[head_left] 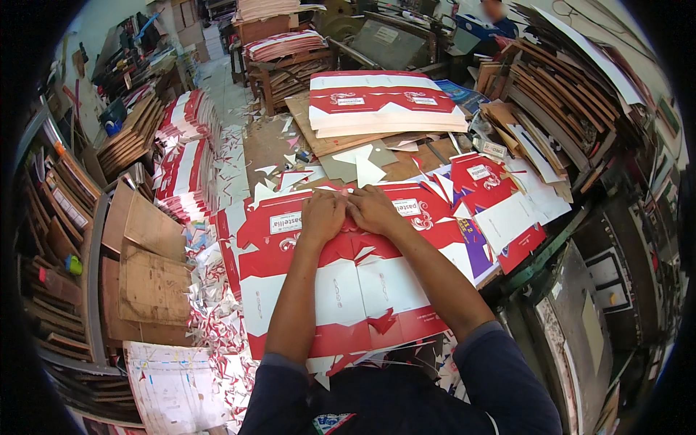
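Observation:
A large red and white printed card sheet (337,290) with die-cut outlines and folded-up corner pieces lies on the worktable in front of me. At its far edge, near the middle, my left hand (324,215) is closed with curled fingers. My right hand (373,210) is beside it, nearly touching, its fingers also bent down onto the sheet. Both seem to grip the card at that edge; the fingertips are mostly hidden. Just beyond them are white triangular offcuts (370,170). A separate red and white cut blank (507,221) rests to the right.
Beyond my hands, a stack of printed sheets (388,105) sits on a wooden board. More stacked sheets (183,174) stand at left above a floor strewn with scraps (217,319). Wooden boards (156,279) lean at the left, and a metal machine (569,319) is close on the right. A person (499,18) is far back.

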Available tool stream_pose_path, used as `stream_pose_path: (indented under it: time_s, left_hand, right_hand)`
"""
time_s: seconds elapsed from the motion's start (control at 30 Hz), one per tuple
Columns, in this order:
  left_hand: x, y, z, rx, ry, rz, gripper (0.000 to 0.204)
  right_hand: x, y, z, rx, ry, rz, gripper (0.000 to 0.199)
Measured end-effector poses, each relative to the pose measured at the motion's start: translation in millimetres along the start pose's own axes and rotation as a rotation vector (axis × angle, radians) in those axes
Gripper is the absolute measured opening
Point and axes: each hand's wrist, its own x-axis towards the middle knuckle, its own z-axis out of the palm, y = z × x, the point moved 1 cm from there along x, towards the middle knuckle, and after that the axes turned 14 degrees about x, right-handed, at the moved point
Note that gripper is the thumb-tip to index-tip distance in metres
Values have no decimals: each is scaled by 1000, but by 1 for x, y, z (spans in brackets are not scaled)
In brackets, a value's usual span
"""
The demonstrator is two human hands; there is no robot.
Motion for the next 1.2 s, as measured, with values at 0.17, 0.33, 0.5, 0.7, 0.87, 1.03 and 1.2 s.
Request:
stream_pose_path:
  time_s: [0.17, 0.33, 0.5, 0.7, 0.87, 1.03, 1.2]
  left_hand:
    - [-10, -14, 11, -156, 1, -16, 44]
    - [-15, -15, 12, -108, 44, 30, 45]
    - [-12, -9, 9, -124, 91, 32, 42]
    - [-13, -2, 4, -167, 122, -1, 38]
    - [-15, -4, 6, -171, 134, 30, 38]
    - [-1, -13, 16, -510, 73, -132, 40]
    - [2, -16, -15, -732, 167, -271, 32]
  right_hand:
    - [10, 6, -1, 100, 74, -55, 38]
    - [21, -7, -13, 162, 96, -67, 40]
    - [27, -1, -21, 106, 248, -213, 45]
    - [10, -52, -70, 197, 423, -359, 42]
    - [11, -38, -56, 227, 448, -316, 36]
    - [23, 8, -6, 150, 421, -181, 31]
    - [-1, -37, -67, 559, 312, 101, 40]
